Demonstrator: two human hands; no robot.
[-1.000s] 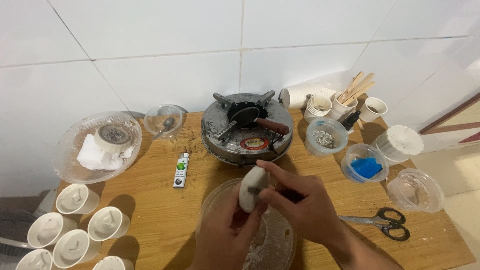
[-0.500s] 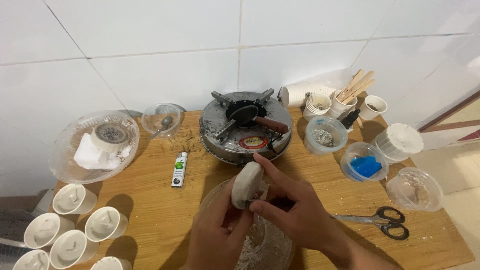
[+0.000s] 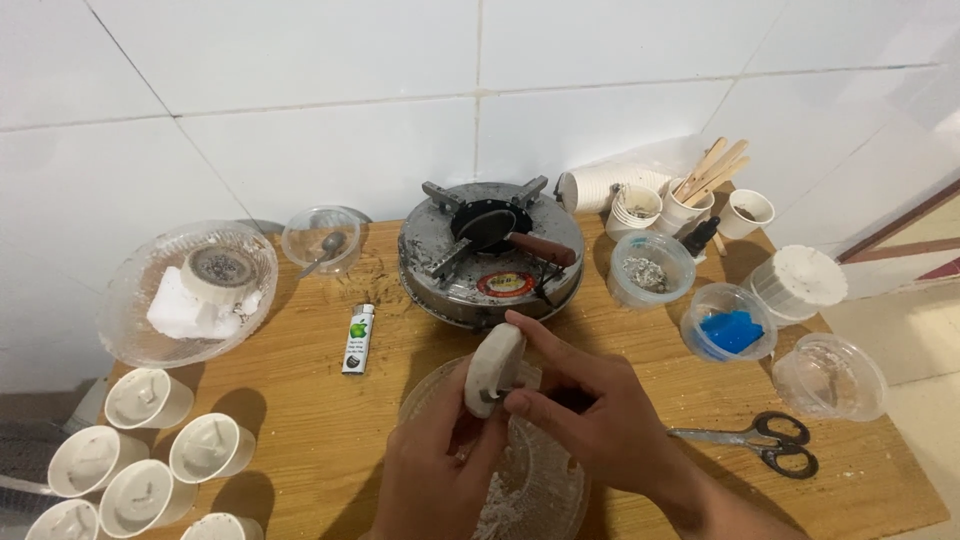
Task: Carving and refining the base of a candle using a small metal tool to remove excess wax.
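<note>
My left hand (image 3: 437,478) grips a whitish wax puck (image 3: 492,368) from below and holds it on edge over a clear glass bowl (image 3: 540,490) with white crumbs in it. My right hand (image 3: 590,410) lies against the puck's right side, with the thumb and forefinger pressed on its rim. A small dark tool seems to be pinched in the right fingers, but it is mostly hidden. Just beyond the hands stands a round metal gas burner (image 3: 490,250) with a small dark ladle (image 3: 520,237) resting on it.
A lighter (image 3: 357,338) lies left of the bowl. Several wax-filled paper cups (image 3: 150,450) stand at the front left, behind them a large clear bowl (image 3: 185,290) with white blocks. On the right: scissors (image 3: 750,445), a blue-filled tub (image 3: 728,325), lidded tubs, cups with wooden sticks (image 3: 700,190).
The view has shifted slightly. My hands have kept the puck over the bowl, turning it a little while the right fingers shifted along its rim.
</note>
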